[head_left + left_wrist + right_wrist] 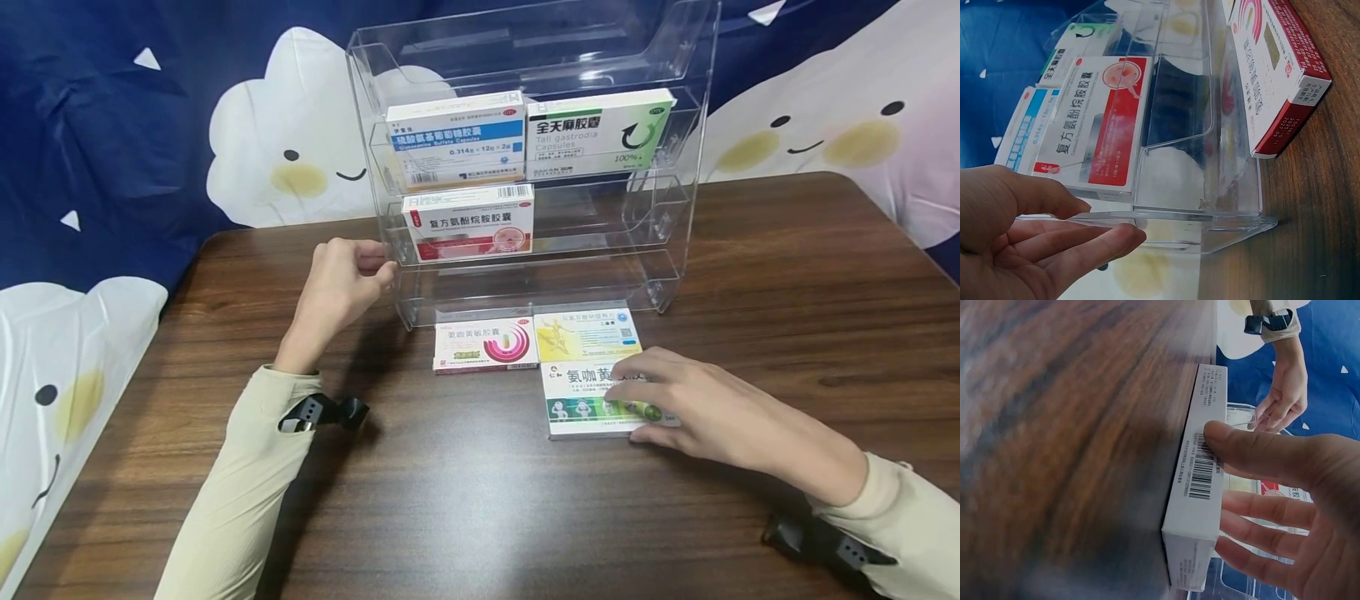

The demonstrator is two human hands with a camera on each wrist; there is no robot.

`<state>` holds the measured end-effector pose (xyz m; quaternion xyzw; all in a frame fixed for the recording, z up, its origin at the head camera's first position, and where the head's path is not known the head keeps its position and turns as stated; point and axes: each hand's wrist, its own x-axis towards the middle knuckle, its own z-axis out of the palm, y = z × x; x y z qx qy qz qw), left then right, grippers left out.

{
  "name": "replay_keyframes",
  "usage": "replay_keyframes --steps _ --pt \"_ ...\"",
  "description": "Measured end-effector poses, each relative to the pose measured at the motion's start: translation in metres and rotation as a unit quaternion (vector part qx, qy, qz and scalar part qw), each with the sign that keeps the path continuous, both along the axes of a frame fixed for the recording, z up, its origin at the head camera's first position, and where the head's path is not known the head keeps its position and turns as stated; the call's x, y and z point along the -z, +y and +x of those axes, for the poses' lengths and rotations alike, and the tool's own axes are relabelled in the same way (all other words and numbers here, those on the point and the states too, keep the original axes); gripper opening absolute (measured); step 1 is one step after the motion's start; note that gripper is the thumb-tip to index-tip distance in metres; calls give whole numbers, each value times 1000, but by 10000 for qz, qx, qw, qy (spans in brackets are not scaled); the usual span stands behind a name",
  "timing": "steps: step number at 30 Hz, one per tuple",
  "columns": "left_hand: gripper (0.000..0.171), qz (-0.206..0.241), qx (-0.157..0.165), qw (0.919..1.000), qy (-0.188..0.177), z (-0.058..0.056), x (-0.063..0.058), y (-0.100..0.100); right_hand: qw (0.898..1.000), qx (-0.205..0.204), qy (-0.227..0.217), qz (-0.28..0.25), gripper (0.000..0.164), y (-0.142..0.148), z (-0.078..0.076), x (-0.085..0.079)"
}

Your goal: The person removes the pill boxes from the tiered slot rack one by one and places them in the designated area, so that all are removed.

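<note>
My left hand (pixel 345 279) pinches the left side panel of a clear tiered display rack (pixel 1235 220), thumb on one face and fingers on the other. Beside it, a red-and-white capsule box (pixel 472 223) stands in a lower tier. My right hand (pixel 697 400) holds a white-and-green medicine box (pixel 573 417) in front of the rack, its thumb against the barcode side (pixel 1200 469) and its fingers over the printed top. The fingers partly cover that print. Directly behind it lies a yellow-and-white box (pixel 588 333), with a pink-and-white box (pixel 486 343) to the left.
Higher in the rack stand a blue-and-white box (pixel 457 142) and a green-and-white box (pixel 600 133), side by side. The rack stands on a brown wooden table (pixel 420 500). A dark blue cloth (pixel 247 42) with cloud faces hangs behind.
</note>
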<state>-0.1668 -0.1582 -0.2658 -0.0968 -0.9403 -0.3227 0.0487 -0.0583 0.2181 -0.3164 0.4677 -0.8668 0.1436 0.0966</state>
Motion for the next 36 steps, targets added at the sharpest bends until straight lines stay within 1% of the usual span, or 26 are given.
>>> replay_keyframes --steps 3,6,8,10,13,15,17,19,22,24,26,32,36 --pt "29 -13 -3 10000 -12 0 0 0 10000 39 -17 45 46 0 0 0" --pt "29 -5 -13 10000 -32 0 0 -1 9998 -8 -172 73 47 0 -2 -4" --pt "29 -1 -11 10000 -17 0 0 -1 9993 -43 -374 -53 47 -1 -7 -9" --pt "29 2 -14 10000 22 1 0 -2 9979 -31 -556 -318 44 -1 -16 -16" --pt "28 -14 9 9999 100 1 0 -2 9939 316 -652 -831 37 -4 -33 -29" --pt "29 -17 -1 9999 109 1 1 -3 9899 625 -590 -1130 33 -9 -44 -37" --pt "29 -21 -6 10000 89 1 1 -3 9837 1000 -544 -1393 32 -15 -54 -44" --pt "30 -16 -24 10000 59 1 2 -3 9749 1348 -615 -1661 31 -23 -63 -48" --pt "30 -17 -50 10000 43 1 3 -4 9555 1831 -908 -2127 30 -38 -77 -50" --pt "29 -11 -32 10000 58 2 4 -4 9433 2073 -1045 -2373 30 -47 -86 -50" --pt "29 -9 -14 10000 73 1 4 -3 9348 2227 -1112 -2534 32 -56 -94 -50" --pt "29 -33 7 9999 117 1 2 -1 9260 2469 -1122 -2626 38 -75 -117 -49" --pt "29 -23 19 9999 116 0 1 0 9164 2631 -1246 -2746 41 -84 -127 -49"
